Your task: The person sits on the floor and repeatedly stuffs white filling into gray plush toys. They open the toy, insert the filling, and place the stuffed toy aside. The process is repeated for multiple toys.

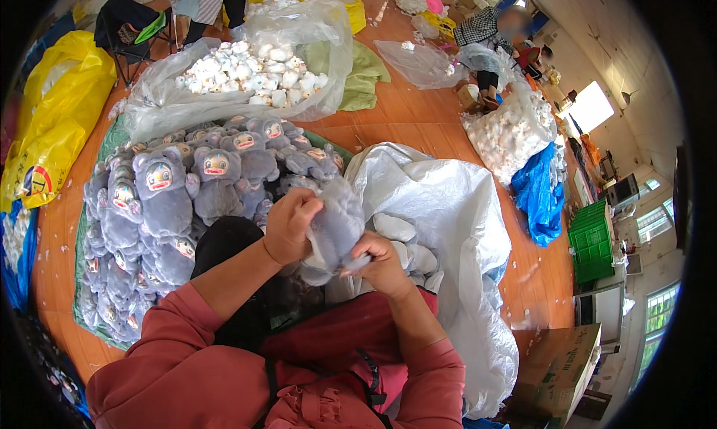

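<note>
A grey plush toy [336, 223], slightly smeared by motion, is held up over my lap between both hands. My left hand [291, 223] grips its upper left side with bent fingers. Lower on its right side, my right hand [382, 263] pinches the fabric near a pale patch; whether anything small is between those fingers is hidden. The toy's face does not show. A big heap of grey plush dolls [164, 193] with pale faces lies to the left on a green sheet. Just right of my hands, an open white woven sack [470, 227] contains several white stuffed pieces [424, 259].
Beyond the dolls, a clear plastic bag [153, 104] holds many small white pieces. A yellow sack [63, 107] stands at the left. To the right are a bag of white pieces [515, 130], a blue sack [539, 197], a green crate [590, 238] and a cardboard box [553, 373]. Other people sit farther back.
</note>
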Demonstrator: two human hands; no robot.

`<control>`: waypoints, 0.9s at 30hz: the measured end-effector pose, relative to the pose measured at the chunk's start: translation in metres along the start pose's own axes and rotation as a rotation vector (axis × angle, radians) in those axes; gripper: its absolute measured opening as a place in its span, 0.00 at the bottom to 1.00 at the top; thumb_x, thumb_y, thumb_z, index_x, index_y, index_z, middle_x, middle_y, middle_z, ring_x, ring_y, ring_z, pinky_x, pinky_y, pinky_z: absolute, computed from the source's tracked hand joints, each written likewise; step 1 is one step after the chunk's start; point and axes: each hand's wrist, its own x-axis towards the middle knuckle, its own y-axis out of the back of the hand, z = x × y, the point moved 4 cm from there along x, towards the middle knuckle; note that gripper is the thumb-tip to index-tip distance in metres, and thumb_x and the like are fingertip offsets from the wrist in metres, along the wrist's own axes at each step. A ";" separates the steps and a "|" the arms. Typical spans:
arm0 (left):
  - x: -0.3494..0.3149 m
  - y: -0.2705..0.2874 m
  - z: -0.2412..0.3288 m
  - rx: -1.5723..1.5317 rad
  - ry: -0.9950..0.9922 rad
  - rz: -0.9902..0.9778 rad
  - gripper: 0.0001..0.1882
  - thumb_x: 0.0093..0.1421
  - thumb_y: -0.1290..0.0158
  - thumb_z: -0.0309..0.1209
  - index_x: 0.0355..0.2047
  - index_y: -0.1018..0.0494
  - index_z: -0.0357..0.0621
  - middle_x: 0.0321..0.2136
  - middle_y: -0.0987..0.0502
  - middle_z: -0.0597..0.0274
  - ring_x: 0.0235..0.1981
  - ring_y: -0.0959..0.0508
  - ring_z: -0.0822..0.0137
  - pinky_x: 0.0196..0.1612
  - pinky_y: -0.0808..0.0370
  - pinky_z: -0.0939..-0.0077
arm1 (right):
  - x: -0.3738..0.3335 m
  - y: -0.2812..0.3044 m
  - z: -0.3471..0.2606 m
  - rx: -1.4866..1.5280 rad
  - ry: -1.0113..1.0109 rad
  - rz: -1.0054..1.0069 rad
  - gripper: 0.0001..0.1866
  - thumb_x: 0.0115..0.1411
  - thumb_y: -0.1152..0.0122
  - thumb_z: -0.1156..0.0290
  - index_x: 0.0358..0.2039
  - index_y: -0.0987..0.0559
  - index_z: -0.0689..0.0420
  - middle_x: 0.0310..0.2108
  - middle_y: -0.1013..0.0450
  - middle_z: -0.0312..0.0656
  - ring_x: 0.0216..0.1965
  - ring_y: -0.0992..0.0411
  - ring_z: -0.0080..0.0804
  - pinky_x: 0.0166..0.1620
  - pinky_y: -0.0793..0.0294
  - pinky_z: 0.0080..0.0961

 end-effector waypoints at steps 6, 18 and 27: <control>0.002 0.002 -0.005 0.019 0.096 -0.082 0.26 0.45 0.39 0.29 0.46 0.32 0.38 0.34 0.25 0.49 0.32 0.23 0.49 0.35 0.25 0.62 | 0.005 -0.012 -0.011 -0.204 0.034 -0.115 0.14 0.44 0.24 0.79 0.28 0.23 0.58 0.31 0.27 0.34 0.34 0.28 0.27 0.40 0.30 0.22; 0.011 -0.003 0.011 0.092 -0.146 -0.157 0.23 0.47 0.43 0.24 0.47 0.25 0.43 0.42 0.21 0.54 0.38 0.23 0.54 0.41 0.23 0.65 | -0.007 0.021 0.012 -0.010 -0.048 0.431 0.09 0.59 0.38 0.82 0.40 0.25 0.60 0.35 0.27 0.34 0.34 0.29 0.20 0.40 0.27 0.19; 0.013 -0.005 0.022 0.027 -0.224 -0.245 0.23 0.46 0.42 0.26 0.46 0.23 0.44 0.42 0.22 0.58 0.40 0.23 0.58 0.44 0.23 0.69 | -0.005 0.015 0.009 -0.160 -0.014 0.426 0.12 0.58 0.39 0.85 0.42 0.23 0.60 0.38 0.26 0.34 0.38 0.28 0.21 0.43 0.27 0.20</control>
